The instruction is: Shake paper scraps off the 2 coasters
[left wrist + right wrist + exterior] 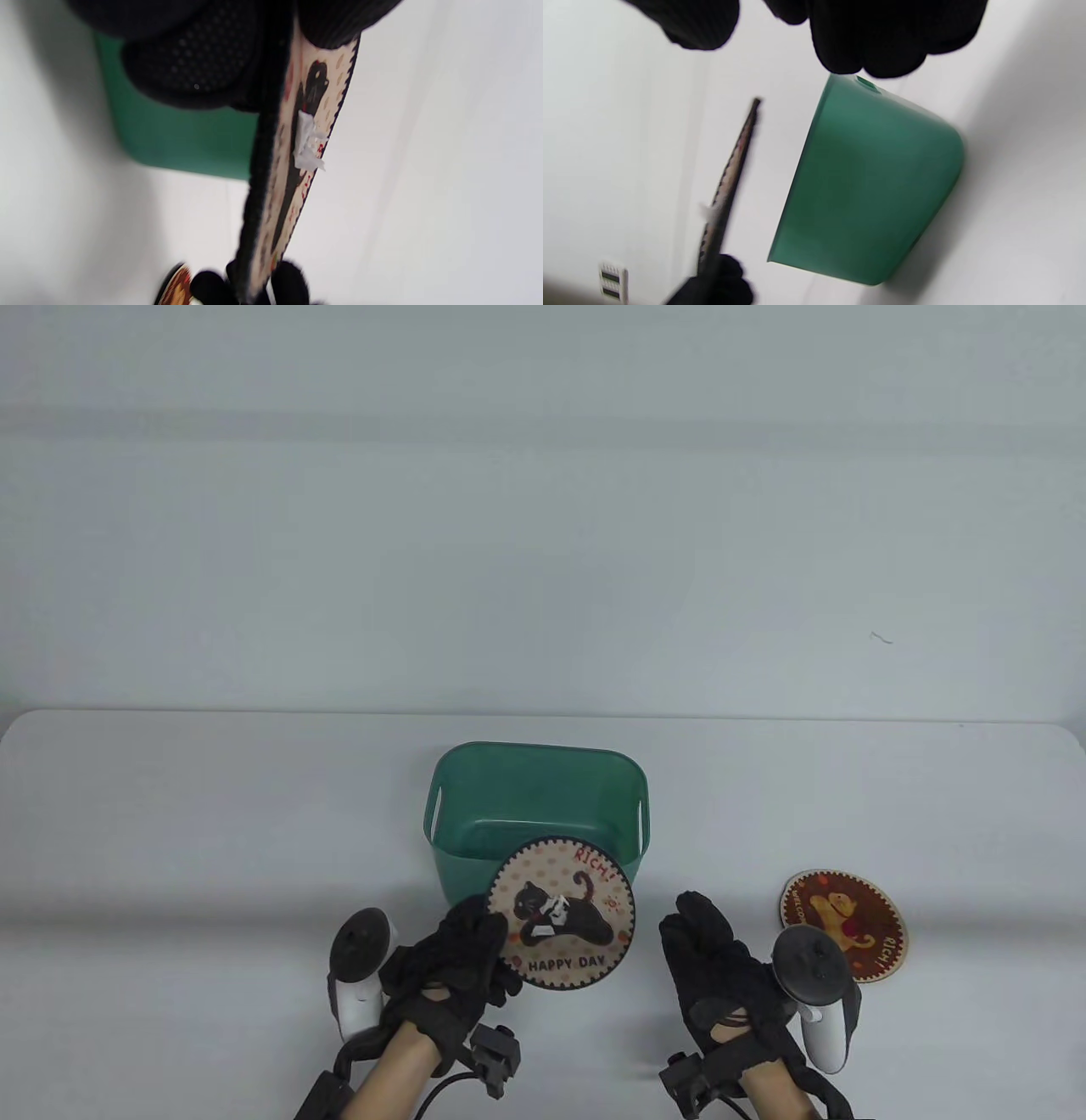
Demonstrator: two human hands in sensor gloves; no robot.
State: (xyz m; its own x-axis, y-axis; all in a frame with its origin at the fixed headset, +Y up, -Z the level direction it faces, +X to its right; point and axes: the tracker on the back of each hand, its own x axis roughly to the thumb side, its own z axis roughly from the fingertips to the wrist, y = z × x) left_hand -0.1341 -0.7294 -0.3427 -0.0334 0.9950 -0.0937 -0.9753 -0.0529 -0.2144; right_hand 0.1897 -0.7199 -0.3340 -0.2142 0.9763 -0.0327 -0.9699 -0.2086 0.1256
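Table view first: left hand point(450, 959) pinches the round cream coaster printed with a black cat point(562, 923) by its left edge and holds it above the near rim of the green plastic basket point(536, 806). White paper scraps point(550, 914) sit near the coaster's middle. The right hand point(721, 976) rests with straight fingers on the white worktop point(170, 831), holding nothing. Just beside it on the right lies the round brown coaster with an orange animal print point(844, 925); I see no scraps on it, though the tracker covers its near edge.

Left wrist view: the cat coaster appears edge-on, thin with a dark backing, gloved fingers point(191, 67) clamped at one rim. The scraps point(309, 146) cling to the printed face as a crumpled tuft.

Right wrist view: the same coaster shows as a slim blurred blade beside the basket, with the right hand's fingertips point(874, 38) spread and free.

Judging by its look, the coaster is light, stiff and flat, so an edge pinch should suit it, and tipping it over the basket should loosen the weightless scraps. The basket's inside is partly hidden by the coaster, and motion blur smears both wrist views.
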